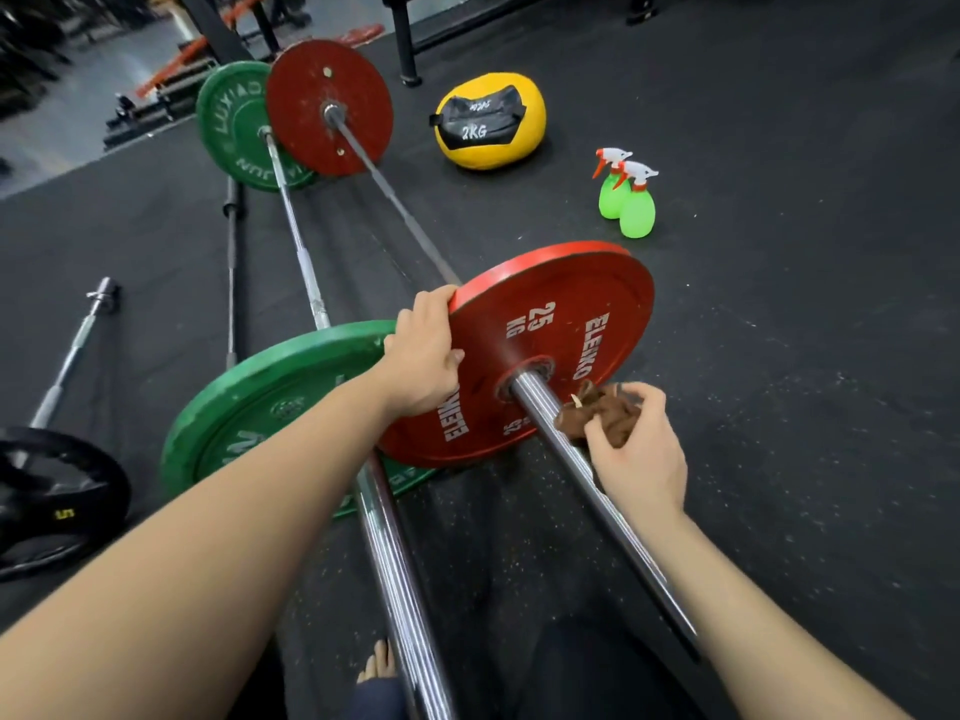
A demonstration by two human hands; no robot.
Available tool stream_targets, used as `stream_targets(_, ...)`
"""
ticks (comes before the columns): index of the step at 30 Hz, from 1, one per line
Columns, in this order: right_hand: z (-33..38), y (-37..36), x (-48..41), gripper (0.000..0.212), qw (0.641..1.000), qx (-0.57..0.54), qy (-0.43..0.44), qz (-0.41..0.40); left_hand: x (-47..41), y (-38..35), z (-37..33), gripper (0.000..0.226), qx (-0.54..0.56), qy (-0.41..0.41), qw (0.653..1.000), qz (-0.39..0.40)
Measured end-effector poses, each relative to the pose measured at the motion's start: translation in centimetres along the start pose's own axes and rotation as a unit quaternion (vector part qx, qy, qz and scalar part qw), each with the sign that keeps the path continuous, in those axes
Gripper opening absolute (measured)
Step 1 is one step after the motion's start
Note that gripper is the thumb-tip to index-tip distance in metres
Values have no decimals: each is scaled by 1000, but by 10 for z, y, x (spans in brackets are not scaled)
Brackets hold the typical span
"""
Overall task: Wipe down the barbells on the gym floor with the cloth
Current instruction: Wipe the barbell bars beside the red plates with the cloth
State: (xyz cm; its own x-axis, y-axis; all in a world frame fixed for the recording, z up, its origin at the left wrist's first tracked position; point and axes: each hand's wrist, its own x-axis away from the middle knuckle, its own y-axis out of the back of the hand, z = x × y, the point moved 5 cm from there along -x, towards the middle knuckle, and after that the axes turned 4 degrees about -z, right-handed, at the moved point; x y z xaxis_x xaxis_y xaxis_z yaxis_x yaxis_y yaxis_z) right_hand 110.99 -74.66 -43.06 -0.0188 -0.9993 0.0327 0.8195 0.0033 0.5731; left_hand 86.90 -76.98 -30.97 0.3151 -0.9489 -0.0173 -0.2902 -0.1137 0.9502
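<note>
Two loaded barbells lie side by side on the black gym floor. The right one carries a red 25 kg plate point(566, 324) near me, and its chrome sleeve point(597, 491) runs toward the lower right. My left hand point(423, 356) grips the top left rim of that red plate. A crumpled brown cloth point(597, 410) is held in my right hand point(641, 449) and pressed against the sleeve just outside the plate. The left barbell has a green plate point(270, 402) near me and a chrome sleeve point(400, 589).
Two green spray bottles point(628, 197) stand on the floor beyond the red plate. A yellow 2 kg ball point(491, 122) lies further back. A bare bar point(67, 356) and a black plate point(57, 501) sit at the left. My bare foot point(376, 662) shows at the bottom.
</note>
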Motion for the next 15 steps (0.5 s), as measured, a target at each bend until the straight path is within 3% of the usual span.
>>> stream_targets(6, 52, -66, -50, 54, 987, 131, 44, 82, 1, 0, 7, 68, 29, -25, 999, -3)
stream_targets(10, 65, -95, -49, 70, 978, 197, 46, 50, 2, -1, 14, 67, 48, -36, 998, -11)
stream_targets(15, 67, -103, -48, 46, 952, 283, 109, 28, -1, -2, 13, 64, 60, -29, 998, -22)
